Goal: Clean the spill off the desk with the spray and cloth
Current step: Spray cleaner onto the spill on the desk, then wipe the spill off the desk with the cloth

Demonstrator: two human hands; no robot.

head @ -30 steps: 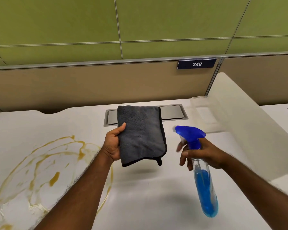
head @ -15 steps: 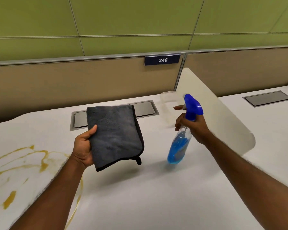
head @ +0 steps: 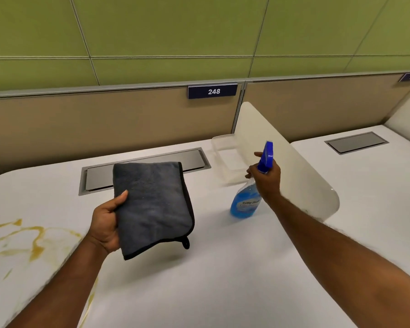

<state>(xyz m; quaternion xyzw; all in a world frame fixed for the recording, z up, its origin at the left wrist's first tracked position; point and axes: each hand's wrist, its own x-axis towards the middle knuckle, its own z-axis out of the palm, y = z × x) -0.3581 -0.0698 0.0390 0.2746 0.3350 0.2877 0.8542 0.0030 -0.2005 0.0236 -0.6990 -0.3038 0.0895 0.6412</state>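
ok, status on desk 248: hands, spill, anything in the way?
Left hand grips folded grey microfibre cloth. Right hand grips blue spray bottle, tilted, at desk right. Yellow spill unwiped, far left. Nothing in the way.

White tabletop: yellow-brown spill at the left edge; left hand holds a folded grey cloth with black trim above the surface, thumb on top; right hand closed in a grip round the neck of a tilted spray bottle of blue liquid, blue trigger head uppermost, base at or just above the tabletop. Behind: metal cable hatch, clear plastic container beside a white divider, and a partition sign reading 248.
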